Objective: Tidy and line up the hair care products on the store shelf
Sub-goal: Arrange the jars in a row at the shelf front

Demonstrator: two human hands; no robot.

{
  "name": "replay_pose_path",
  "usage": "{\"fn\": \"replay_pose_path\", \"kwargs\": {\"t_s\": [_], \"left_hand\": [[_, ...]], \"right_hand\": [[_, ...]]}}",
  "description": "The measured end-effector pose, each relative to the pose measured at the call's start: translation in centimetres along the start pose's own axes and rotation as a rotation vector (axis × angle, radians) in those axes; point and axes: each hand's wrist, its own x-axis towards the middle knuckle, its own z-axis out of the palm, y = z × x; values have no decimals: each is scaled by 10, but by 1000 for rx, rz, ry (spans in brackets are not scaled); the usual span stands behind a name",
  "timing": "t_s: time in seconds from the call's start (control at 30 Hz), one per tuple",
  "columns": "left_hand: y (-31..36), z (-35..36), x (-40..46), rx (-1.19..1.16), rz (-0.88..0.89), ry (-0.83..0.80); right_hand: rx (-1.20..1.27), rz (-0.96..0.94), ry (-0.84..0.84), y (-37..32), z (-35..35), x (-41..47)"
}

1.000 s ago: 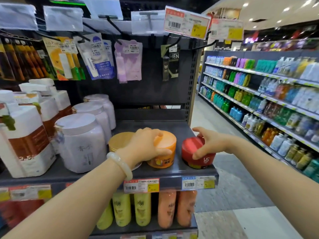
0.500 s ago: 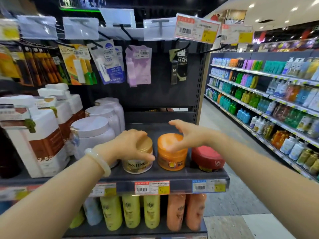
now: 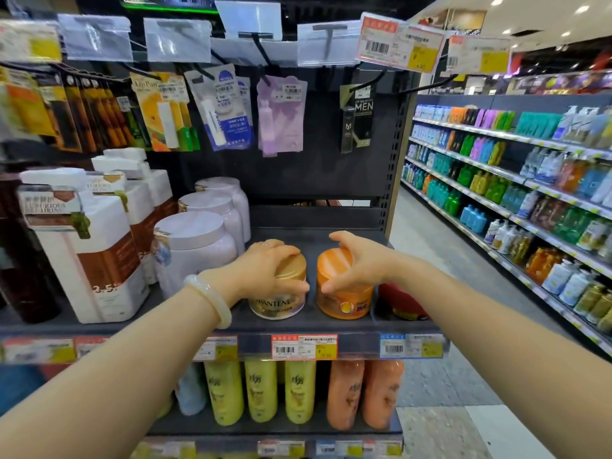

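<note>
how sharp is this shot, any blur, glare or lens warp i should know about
Head view: the middle is sharp enough to read the label on the gold-lidded jar under the left hand; the orange jar under the right hand is clear too. The left edge and the aisle shelves smear. Glare whitens the clear tag holders. The wide lens bends the shelf edge and stretches the forearms.

My left hand [image 3: 265, 270] covering most of the gold Pantene jar's lid [image 3: 293, 265], my right forearm [image 3: 440, 293] hiding much of the red jar [image 3: 397, 301], orange jar's label [image 3: 347, 304] too blurred to read, far-aisle bottles [image 3: 516, 200] smeared, price tags [image 3: 303, 346] illegible.
</note>
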Motion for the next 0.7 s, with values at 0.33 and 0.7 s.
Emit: {"fn": "replay_pose_path", "kwargs": {"t_s": [0.33,0.7], "left_hand": [[5,2,-5,118,0,16],[-6,12,-54,-158,114,736]], "right_hand": [[-10,63,120,4,2,-20],[158,-43,454,-25,11,-21]]}}
